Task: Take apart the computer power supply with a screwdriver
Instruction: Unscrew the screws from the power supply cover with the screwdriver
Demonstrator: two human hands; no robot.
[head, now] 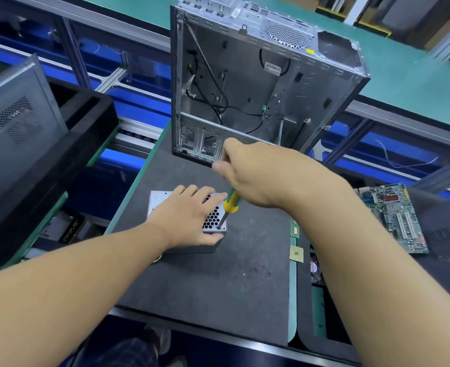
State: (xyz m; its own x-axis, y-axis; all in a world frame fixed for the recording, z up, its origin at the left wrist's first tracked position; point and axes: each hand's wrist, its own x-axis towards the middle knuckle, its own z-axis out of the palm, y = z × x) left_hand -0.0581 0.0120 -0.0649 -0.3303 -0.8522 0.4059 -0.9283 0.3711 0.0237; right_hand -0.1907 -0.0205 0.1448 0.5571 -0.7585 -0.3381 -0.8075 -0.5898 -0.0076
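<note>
Two bare forearms take up the lower half of the view: the left forearm (73,287) enters at 8 o'clock and the right forearm (377,260) at 4 o'clock, each uncovered from the frame's edge to the wrist. The left hand (189,215) and right hand (255,173) are bare too, and fine hair shows along the right forearm's upper edge. At 6 o'clock, below the desk (218,287), are dark trousers (128,352) with a faint check pattern and the grey toe of a shoe (159,337).
</note>
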